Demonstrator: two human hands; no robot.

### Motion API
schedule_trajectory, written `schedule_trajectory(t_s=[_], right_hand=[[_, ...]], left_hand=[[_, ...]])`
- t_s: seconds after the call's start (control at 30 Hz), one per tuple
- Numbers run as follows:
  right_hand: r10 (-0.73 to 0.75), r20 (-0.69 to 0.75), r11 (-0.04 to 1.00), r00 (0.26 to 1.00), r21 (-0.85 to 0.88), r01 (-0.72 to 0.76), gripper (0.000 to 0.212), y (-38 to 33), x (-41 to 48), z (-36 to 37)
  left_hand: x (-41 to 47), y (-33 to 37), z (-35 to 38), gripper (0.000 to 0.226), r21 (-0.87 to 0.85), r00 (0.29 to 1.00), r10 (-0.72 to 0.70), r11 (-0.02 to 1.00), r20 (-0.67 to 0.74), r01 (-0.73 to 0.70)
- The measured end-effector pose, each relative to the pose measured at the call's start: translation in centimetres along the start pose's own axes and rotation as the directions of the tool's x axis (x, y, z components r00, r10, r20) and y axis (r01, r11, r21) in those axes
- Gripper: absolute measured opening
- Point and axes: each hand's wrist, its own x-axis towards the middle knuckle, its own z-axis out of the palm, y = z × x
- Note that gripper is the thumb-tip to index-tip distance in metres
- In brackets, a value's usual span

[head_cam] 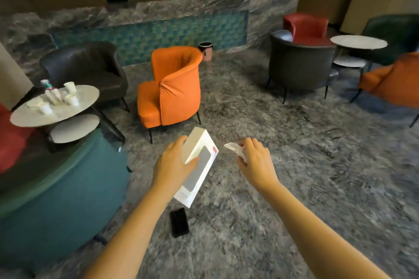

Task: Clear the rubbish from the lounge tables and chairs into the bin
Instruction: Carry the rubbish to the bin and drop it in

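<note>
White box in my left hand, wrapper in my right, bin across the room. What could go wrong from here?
The left hand grips the white box only near its upper end, tilted, and the right hand is busy pinching the wrapper, so the box might slip. A flat black object lies on the floor under the box; you could step on it. The bin stands behind the orange chair, so a throw from here would likely miss.

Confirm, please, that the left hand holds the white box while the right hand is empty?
Not quite: in the head view the right hand grips a piece of crumpled white paper. The left hand does hold the white box.
</note>
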Motion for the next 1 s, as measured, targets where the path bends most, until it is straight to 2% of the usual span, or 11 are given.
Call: schedule_trajectory(t_s=[0.17,0.23,0.53,0.67,0.8,1.0], right_hand=[[0.188,-0.061,0.981,0.98,-0.035,-0.191,0.022,10.4,9.3,2.6],[0.238,-0.039,0.969,0.97,-0.062,-0.24,0.024,15.2,12.9,5.0],[0.362,0.159,0.929,0.918,-0.144,-0.342,0.027,40.9,27.2,27.3],[0.384,0.21,0.92,0.899,-0.17,-0.353,0.026,50.5,28.1,40.9],[0.427,0.292,0.901,0.856,-0.225,-0.372,0.03,59.7,25.1,54.6],[0.467,0.226,0.872,0.855,-0.279,-0.402,0.029,71.0,21.7,70.2]], left_hand=[[14.8,2.4,8.1,0.058,-0.015,0.989,0.115,0.993,0.088,-0.114],[20.0,2.5,12.7,0.058,-0.006,0.986,0.118,0.993,0.122,-0.118],[38.6,-5.8,40.8,0.046,0.056,0.969,-0.137,0.99,0.206,0.128],[42.7,-12.6,54.2,0.05,0.046,0.957,-0.168,0.986,0.237,0.161],[44.3,-20.3,67.8,0.057,0.073,0.945,-0.139,0.99,0.296,0.122],[44.3,-29.7,83.5,0.055,0.059,0.943,-0.029,0.998,0.33,0.01]])
